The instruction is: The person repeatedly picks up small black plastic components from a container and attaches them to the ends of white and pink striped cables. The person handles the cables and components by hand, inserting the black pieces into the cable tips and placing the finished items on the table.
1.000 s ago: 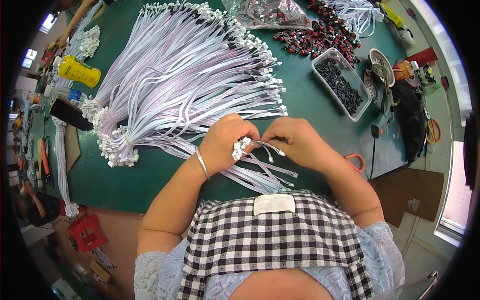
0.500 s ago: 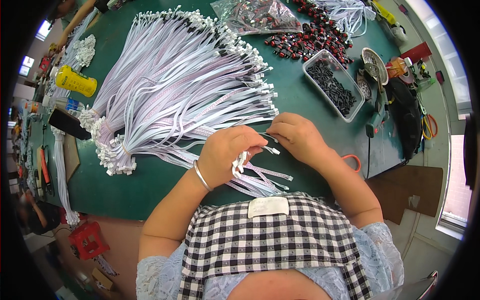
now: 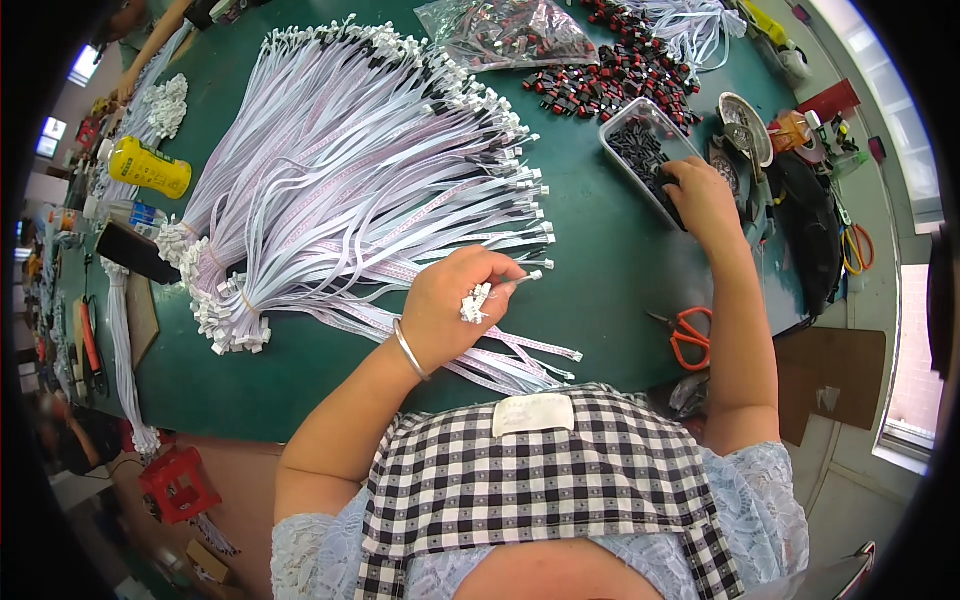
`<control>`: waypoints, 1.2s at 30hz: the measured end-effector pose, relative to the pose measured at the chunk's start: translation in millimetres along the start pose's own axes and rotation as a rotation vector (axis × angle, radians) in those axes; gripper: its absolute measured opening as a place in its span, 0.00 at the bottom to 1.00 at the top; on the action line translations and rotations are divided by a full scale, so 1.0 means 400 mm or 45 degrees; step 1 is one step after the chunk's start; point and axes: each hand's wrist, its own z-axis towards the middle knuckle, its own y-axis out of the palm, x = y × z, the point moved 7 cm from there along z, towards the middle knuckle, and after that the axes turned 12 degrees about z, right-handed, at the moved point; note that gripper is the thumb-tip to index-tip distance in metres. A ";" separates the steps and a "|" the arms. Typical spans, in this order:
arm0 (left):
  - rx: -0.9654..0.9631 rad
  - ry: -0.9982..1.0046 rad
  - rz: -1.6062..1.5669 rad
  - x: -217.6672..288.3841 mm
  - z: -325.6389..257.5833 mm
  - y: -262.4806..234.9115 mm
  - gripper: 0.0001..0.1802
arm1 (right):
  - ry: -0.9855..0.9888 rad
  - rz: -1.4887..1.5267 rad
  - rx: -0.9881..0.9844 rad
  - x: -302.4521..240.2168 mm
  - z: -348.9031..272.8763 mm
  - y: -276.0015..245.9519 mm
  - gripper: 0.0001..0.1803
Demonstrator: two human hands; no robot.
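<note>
Near my chest, my left hand (image 3: 455, 305) grips white cable ends (image 3: 476, 302); my right hand (image 3: 700, 195), fingers curled, digs in the parts tray (image 3: 625, 135), well apart.

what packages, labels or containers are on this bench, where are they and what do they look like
Clear plastic bag: far edge of the green table, crumpled, holding small red and black parts.
Clear rectangular plastic tub: far right, holding small black parts; the right hand reaches into it.
Yellow cylindrical bottle: far left, lying on its side.
White rectangular label: on the checked apron's top edge.
</note>
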 end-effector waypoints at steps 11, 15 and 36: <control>-0.028 -0.207 -0.191 -0.038 -0.010 0.000 0.04 | -0.023 0.096 -0.012 -0.001 0.018 0.019 0.07; -0.079 -0.326 -0.348 -0.053 -0.016 0.009 0.05 | -0.014 0.236 0.077 0.006 0.029 -0.010 0.08; -0.166 -0.263 -0.381 -0.052 -0.021 0.009 0.16 | -0.515 0.711 -0.215 -0.268 -0.116 -0.008 0.08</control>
